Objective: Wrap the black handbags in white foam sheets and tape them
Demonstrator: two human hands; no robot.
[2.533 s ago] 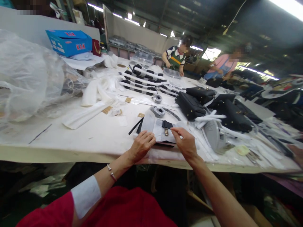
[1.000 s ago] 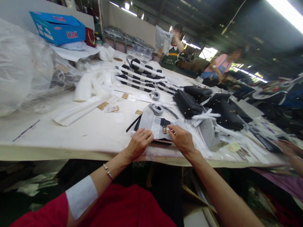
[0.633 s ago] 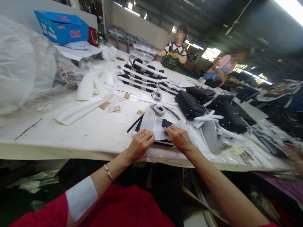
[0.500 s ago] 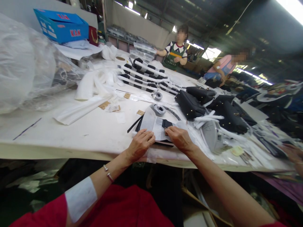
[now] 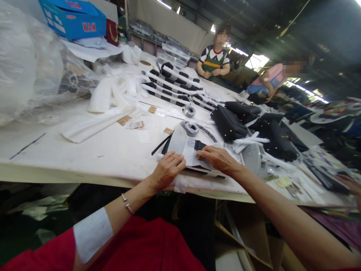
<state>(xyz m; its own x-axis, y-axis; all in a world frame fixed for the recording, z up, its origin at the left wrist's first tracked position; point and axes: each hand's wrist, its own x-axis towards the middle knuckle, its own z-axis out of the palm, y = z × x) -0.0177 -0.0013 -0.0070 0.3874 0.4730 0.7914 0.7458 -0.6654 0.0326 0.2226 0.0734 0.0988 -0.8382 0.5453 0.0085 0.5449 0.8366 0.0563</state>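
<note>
A black bag (image 5: 207, 170) partly covered by white tissue paper (image 5: 183, 146) lies near the table's front edge. My left hand (image 5: 170, 168) rests on the paper's left side, fingers close together and bent over it. My right hand (image 5: 216, 157) pinches the black strap (image 5: 199, 146) on top of the bag, beside a small gold-coloured metal piece. A thin black strap (image 5: 160, 145) sticks out at the bag's left. Just behind the bag sits a grey wrapped coil (image 5: 191, 128).
Black bags (image 5: 229, 124) and white wrapped strips crowd the right. Wrapped straps (image 5: 172, 84) lie farther back. Plastic sheeting (image 5: 19, 71) and a blue box (image 5: 75, 20) stand left. Two people are beyond the table; another person's hand (image 5: 349, 184) is at the right edge.
My right hand has shifted slightly right, and more of the bag's lower right edge shows. The far person's arm has drawn in from the plastic stack. The view has tilted slightly.
</note>
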